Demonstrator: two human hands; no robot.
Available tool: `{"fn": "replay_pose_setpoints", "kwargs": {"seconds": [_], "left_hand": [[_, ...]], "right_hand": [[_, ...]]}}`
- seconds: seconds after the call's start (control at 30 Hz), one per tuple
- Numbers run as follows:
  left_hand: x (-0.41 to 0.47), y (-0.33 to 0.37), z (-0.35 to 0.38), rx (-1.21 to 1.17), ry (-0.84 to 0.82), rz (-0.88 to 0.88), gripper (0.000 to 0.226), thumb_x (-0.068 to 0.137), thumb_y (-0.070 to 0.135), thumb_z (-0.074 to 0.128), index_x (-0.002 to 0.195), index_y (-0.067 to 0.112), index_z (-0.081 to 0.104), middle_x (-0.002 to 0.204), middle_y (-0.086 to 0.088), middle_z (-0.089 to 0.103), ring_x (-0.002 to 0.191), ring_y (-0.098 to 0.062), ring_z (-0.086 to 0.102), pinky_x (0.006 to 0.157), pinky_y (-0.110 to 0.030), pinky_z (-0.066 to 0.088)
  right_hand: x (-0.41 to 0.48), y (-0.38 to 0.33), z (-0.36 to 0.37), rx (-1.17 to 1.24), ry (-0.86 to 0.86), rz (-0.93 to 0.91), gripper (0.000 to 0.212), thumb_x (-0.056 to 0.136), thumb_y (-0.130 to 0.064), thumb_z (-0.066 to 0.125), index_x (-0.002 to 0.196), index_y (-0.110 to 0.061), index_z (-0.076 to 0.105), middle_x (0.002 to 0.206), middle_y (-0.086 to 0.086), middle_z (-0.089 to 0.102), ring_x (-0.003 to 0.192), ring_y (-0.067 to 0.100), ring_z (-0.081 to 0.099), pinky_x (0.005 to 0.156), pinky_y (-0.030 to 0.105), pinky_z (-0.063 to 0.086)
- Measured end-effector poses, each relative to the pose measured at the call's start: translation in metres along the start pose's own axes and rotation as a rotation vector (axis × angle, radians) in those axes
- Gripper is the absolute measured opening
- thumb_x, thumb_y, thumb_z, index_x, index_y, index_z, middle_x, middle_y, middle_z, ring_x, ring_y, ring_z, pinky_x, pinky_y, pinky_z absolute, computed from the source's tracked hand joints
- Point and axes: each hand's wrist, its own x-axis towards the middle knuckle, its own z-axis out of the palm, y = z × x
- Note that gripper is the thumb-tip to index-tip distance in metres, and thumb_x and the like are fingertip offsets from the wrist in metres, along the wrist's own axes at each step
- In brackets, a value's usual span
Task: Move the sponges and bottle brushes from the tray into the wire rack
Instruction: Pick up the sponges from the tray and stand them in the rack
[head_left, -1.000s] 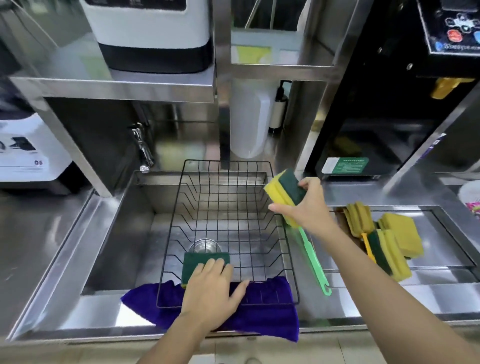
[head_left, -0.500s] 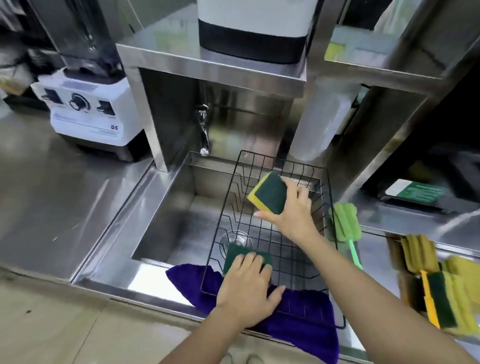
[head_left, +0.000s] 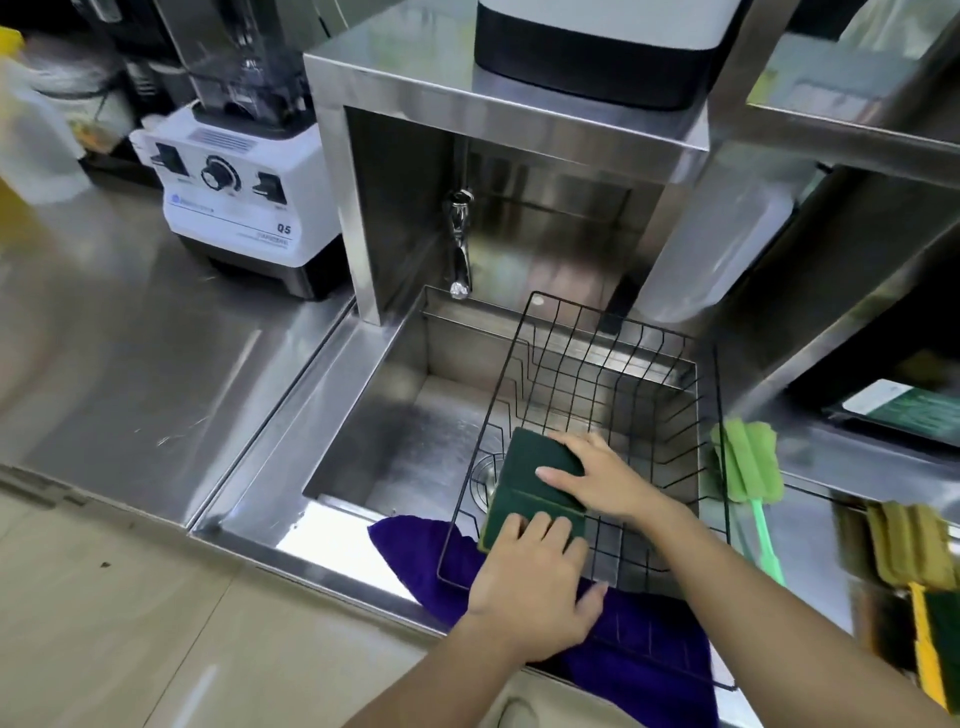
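Sink (head_left: 395, 431) carried the rack (head_left: 613, 395). It sat over the basin, presumably so whatever I loaded could drip straight down the drain. Its near edge rested on the cloth (head_left: 639, 649), which I'd guess was there to stop wire sliding on steel.

Tray (head_left: 810, 540) was to my right, beside the rack. A green brush (head_left: 748, 467) lay at the rack's right edge, head up against the wire, handle trailing toward me. Looked outside the rack, though the angle didn't settle it. More yellow-green sponges and brushes were stacked at the far right edge of view (blurred, couldn't count them).

Two sponges were inside the rack at its near-left corner, dark scouring faces up and toward me, leaning edge to edge. Far sponge (head_left: 540, 462) was under my right hand (head_left: 608, 478): fingers together and flat, laid across its top face, pressing rather than pinching, thumb hidden. Near sponge (head_left: 524, 514) was under my left hand (head_left: 535, 582): fingertips spread a little over its near edge, thumb splayed out to the right onto the cloth, palm behind it. Neither hand was closed around anything. I was seating the pair against each other so they'd stay propped in the wires.

Judgement: two sponges in, most of the load not yet moved.
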Motion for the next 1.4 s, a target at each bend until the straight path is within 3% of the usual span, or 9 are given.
{"fn": "replay_pose_setpoints", "kwargs": {"seconds": [0.2, 0.33, 0.53, 0.7, 0.8, 0.93, 1.07, 1.27, 1.4], "left_hand": [[0.001, 0.001, 0.001, 0.021, 0.0, 0.009, 0.044, 0.091, 0.045, 0.033, 0.103, 0.008, 0.053, 0.104, -0.012, 0.054, 0.097, -0.029, 0.043, 0.088, -0.045, 0.034], [0.001, 0.0, 0.001, 0.042, 0.019, 0.015, 0.044, 0.09, 0.045, 0.031, 0.098, 0.009, 0.055, 0.099, -0.011, 0.057, 0.093, -0.028, 0.047, 0.085, -0.044, 0.038], [0.002, 0.001, 0.001, 0.052, 0.03, -0.013, 0.048, 0.086, 0.049, 0.026, 0.095, 0.014, 0.058, 0.095, -0.005, 0.057, 0.091, -0.025, 0.049, 0.082, -0.04, 0.039], [0.012, 0.022, -0.003, 0.015, 0.059, 0.043, 0.045, 0.083, 0.052, 0.038, 0.081, 0.013, 0.061, 0.081, -0.005, 0.061, 0.078, -0.026, 0.055, 0.072, -0.039, 0.048], [0.024, 0.05, -0.003, -0.066, 0.044, 0.105, 0.054, 0.085, 0.06, 0.03, 0.087, 0.015, 0.06, 0.086, -0.003, 0.061, 0.084, -0.025, 0.054, 0.077, -0.039, 0.045], [0.035, 0.084, 0.003, 0.007, -0.132, 0.166, 0.074, 0.077, 0.071, 0.007, 0.105, 0.019, 0.053, 0.106, 0.0, 0.058, 0.098, -0.022, 0.049, 0.085, -0.037, 0.032], [0.037, 0.095, 0.021, 0.108, -0.247, 0.176, 0.068, 0.084, 0.069, 0.018, 0.115, 0.019, 0.05, 0.126, -0.003, 0.055, 0.107, -0.024, 0.051, 0.085, -0.039, 0.038], [0.037, 0.097, 0.027, 0.187, -0.279, 0.201, 0.056, 0.088, 0.063, 0.023, 0.111, 0.018, 0.046, 0.113, -0.004, 0.058, 0.099, -0.024, 0.055, 0.071, -0.038, 0.044], [0.037, 0.098, 0.028, 0.177, -0.254, 0.217, 0.057, 0.087, 0.064, 0.023, 0.111, 0.018, 0.046, 0.112, -0.002, 0.058, 0.098, -0.022, 0.056, 0.068, -0.036, 0.043]], "right_hand": [[0.001, -0.001, -0.004, 0.033, 0.009, 0.031, 0.056, 0.085, -0.034, 0.062, 0.135, -0.023, 0.038, 0.134, 0.005, 0.052, 0.107, 0.016, 0.05, 0.088, 0.024, 0.038], [-0.002, -0.003, 0.005, -0.045, 0.102, 0.097, 0.064, 0.082, -0.04, 0.064, 0.131, -0.018, 0.029, 0.129, 0.013, 0.055, 0.112, 0.03, 0.053, 0.095, 0.043, 0.045], [-0.014, -0.008, -0.004, -0.254, 0.295, -0.025, 0.08, 0.082, -0.046, 0.061, 0.144, -0.019, 0.018, 0.156, 0.009, 0.014, 0.139, 0.029, 0.023, 0.111, 0.044, 0.027], [-0.041, 0.015, -0.044, -0.105, 0.496, -0.011, 0.062, 0.088, -0.036, 0.056, 0.139, -0.011, 0.032, 0.15, 0.012, 0.025, 0.134, 0.03, 0.031, 0.11, 0.044, 0.031], [-0.069, 0.047, -0.073, -0.114, 0.667, 0.099, 0.054, 0.088, -0.03, 0.056, 0.134, -0.009, 0.039, 0.142, 0.011, 0.035, 0.128, 0.03, 0.038, 0.104, 0.042, 0.033], [-0.115, 0.1, -0.097, -0.212, 0.877, 0.383, 0.05, 0.088, -0.029, 0.055, 0.13, -0.009, 0.04, 0.135, 0.013, 0.044, 0.122, 0.033, 0.044, 0.097, 0.046, 0.034], [-0.163, 0.146, -0.094, -0.238, 1.014, 0.679, 0.053, 0.085, -0.032, 0.058, 0.129, -0.008, 0.041, 0.131, 0.016, 0.047, 0.12, 0.036, 0.043, 0.094, 0.048, 0.033], [-0.207, 0.193, -0.065, -0.088, 0.866, 0.989, 0.066, 0.081, -0.044, 0.06, 0.13, -0.009, 0.034, 0.135, 0.017, 0.043, 0.123, 0.039, 0.042, 0.098, 0.052, 0.034], [-0.217, 0.21, -0.045, 0.05, 0.771, 0.992, 0.05, 0.087, -0.038, 0.052, 0.121, -0.008, 0.032, 0.12, 0.019, 0.057, 0.106, 0.041, 0.056, 0.087, 0.049, 0.043]]}}
